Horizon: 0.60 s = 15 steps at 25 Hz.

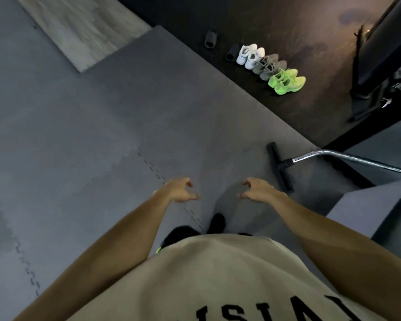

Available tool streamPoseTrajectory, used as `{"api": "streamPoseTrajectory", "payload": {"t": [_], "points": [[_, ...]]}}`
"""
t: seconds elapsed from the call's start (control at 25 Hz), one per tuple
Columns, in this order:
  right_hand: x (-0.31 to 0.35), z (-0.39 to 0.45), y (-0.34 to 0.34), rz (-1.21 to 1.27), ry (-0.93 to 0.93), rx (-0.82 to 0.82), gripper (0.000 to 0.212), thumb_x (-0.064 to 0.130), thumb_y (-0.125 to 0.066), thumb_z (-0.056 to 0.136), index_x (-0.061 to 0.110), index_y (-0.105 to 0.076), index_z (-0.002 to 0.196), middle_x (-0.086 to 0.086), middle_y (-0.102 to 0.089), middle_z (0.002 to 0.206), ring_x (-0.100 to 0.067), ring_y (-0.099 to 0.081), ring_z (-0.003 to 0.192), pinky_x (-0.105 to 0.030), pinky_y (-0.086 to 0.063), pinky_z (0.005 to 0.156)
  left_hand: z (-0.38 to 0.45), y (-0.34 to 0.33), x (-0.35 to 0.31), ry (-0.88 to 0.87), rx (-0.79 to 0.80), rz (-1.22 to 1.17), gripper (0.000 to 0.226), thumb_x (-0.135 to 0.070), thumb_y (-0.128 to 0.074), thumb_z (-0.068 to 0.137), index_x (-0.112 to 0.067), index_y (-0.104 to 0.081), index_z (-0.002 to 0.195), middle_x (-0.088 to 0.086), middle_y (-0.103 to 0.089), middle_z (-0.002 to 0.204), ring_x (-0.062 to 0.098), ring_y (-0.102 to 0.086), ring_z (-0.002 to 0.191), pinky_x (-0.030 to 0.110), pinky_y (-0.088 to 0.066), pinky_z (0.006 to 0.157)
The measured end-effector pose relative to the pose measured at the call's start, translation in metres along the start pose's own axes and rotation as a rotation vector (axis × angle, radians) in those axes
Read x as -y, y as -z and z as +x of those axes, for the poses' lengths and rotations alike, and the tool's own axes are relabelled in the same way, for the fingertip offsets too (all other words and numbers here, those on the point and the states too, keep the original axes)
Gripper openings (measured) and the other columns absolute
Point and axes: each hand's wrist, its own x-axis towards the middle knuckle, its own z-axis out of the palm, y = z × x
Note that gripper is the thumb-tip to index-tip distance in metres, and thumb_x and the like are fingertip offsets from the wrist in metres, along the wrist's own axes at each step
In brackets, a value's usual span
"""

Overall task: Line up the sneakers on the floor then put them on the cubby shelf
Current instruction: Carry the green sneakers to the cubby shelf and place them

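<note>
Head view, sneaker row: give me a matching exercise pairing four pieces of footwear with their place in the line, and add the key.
Things:
1. white sneakers
2. grey sneakers
3. neon green sneakers
4. black slide

Places:
A. middle pair of the three
B. right end of the row
C. apart, left of the row
D. leftmost sneaker pair, beside a second dark slide

Pairs: 1-D, 2-A, 3-B, 4-C

A black vacuum floor head (280,168) on a chrome tube (357,159) lies on grey interlocking floor mats (102,126); two dark slides (220,46) sit apart on the darker floor (310,31)
</note>
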Motion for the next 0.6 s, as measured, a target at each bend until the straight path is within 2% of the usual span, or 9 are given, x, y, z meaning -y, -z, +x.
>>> {"api": "streamPoseTrajectory", "payload": {"t": [0.12, 0.2, 0.44, 0.6], "points": [[0.032, 0.040, 0.039, -0.011, 0.028, 0.031, 0.066, 0.045, -0.070, 0.082, 0.016, -0.047, 0.136, -0.005, -0.050, 0.141, -0.025, -0.049, 0.128, -0.035, -0.040, 0.105, 0.041, 0.048, -0.013, -0.021, 0.002, 0.021, 0.064, -0.052, -0.071, 0.079, -0.021, -0.052, 0.132, 0.007, -0.053, 0.135, 0.025, -0.052, 0.122, 0.032, -0.041, 0.101], [0.051, 0.071, 0.063, -0.011, 0.030, 0.043, 0.061, 0.041, -0.069, 0.084, 0.014, -0.049, 0.134, -0.007, -0.052, 0.138, -0.025, -0.050, 0.125, -0.033, -0.041, 0.100, 0.073, 0.079, -0.024, -0.028, 0.039, 0.054, 0.060, -0.048, -0.070, 0.082, -0.018, -0.053, 0.131, 0.006, -0.055, 0.133, 0.024, -0.052, 0.121, 0.028, -0.040, 0.096], [0.106, 0.167, 0.140, 0.062, -0.018, -0.010, 0.062, 0.040, -0.068, 0.086, 0.008, -0.048, 0.134, -0.011, -0.053, 0.136, -0.028, -0.051, 0.123, -0.033, -0.041, 0.098, 0.191, 0.202, -0.055, -0.113, 0.081, 0.167, 0.064, -0.053, -0.068, 0.081, -0.018, -0.050, 0.131, 0.008, -0.057, 0.130, 0.027, -0.054, 0.116, 0.034, -0.044, 0.095], [0.133, 0.209, 0.204, 0.171, -0.096, -0.038, 0.050, 0.035, -0.066, 0.089, 0.005, -0.055, 0.127, -0.010, -0.059, 0.121, -0.024, -0.055, 0.098, -0.026, -0.044, 0.073, 0.253, 0.290, -0.094, -0.218, 0.118, 0.263, 0.063, -0.050, -0.067, 0.084, -0.015, -0.049, 0.133, 0.008, -0.056, 0.131, 0.027, -0.056, 0.115, 0.033, -0.046, 0.092]]}}
